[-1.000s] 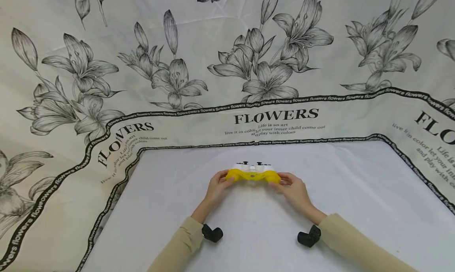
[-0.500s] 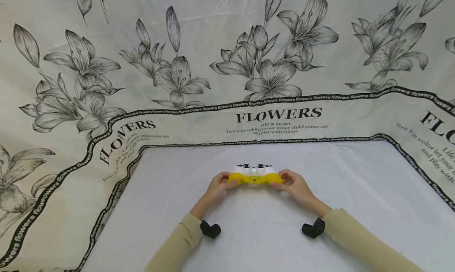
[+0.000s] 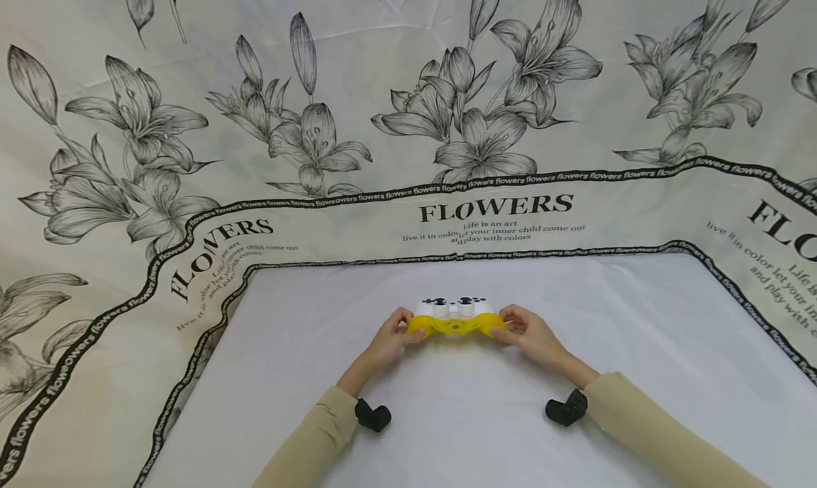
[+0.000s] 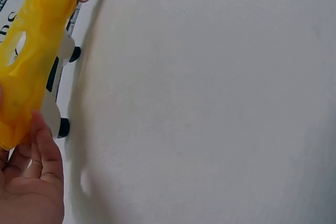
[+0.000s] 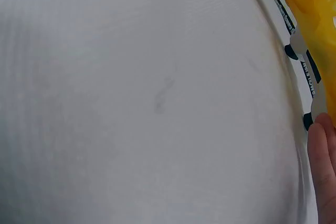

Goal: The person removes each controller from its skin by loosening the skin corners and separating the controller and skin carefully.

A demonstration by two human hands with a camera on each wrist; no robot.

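Note:
A white game controller [image 3: 452, 308] with black thumbsticks is held up in the middle of the head view. Over its near side and grips lies a soft yellow cover [image 3: 454, 325], while the white button face shows beyond it. My left hand [image 3: 391, 337] grips the left end, with the thumb on the yellow cover. At the right end my right hand [image 3: 531, 340] pinches the cover and grip likewise. Both wrist views show the yellow cover [image 4: 39, 35] between the hands; the white body behind it is partly hidden.
A white cloth [image 3: 459, 417] covers the table below the hands. A flower-printed curtain [image 3: 332, 147] stands along the back and sides. Black wrist cameras [image 3: 373, 415] sit at both sleeve cuffs.
The controller has tilted, so more of its white face with the thumbsticks and buttons shows now. Both hands keep their hold on its ends and have shifted only a little.

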